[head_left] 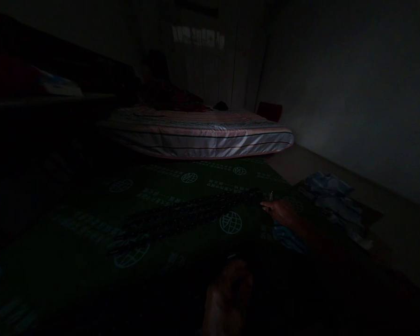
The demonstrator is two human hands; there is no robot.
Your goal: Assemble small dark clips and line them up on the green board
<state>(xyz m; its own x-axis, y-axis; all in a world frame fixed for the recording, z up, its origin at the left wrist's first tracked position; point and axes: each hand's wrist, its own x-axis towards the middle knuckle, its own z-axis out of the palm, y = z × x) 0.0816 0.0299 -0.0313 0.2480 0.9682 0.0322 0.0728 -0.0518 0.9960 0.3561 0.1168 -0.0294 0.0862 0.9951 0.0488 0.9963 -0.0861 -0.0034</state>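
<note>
A long, narrow bundle of dark cloth point(182, 212) with tiny pale dots lies slantwise across a green printed sheet point(203, 186). At the cloth's right end is my right hand point(280, 211), its fingers closed at the edge. A small pale thing point(271, 196) sticks up beside those fingers; its kind is unclear. What seems to be my left hand point(227, 298) is low in the middle, near dark material with a small pale label point(232, 256). Deep shadow hides its fingers. Bluish cloth point(289, 237) lies just below my right wrist.
Behind the sheet lies a striped mattress point(203, 140) with dark red cloth point(192, 100) on it. Crumpled pale blue clothes point(332, 196) are on the floor at the right, near the wall point(364, 112). A shelf or table edge point(91, 96) juts in from the left.
</note>
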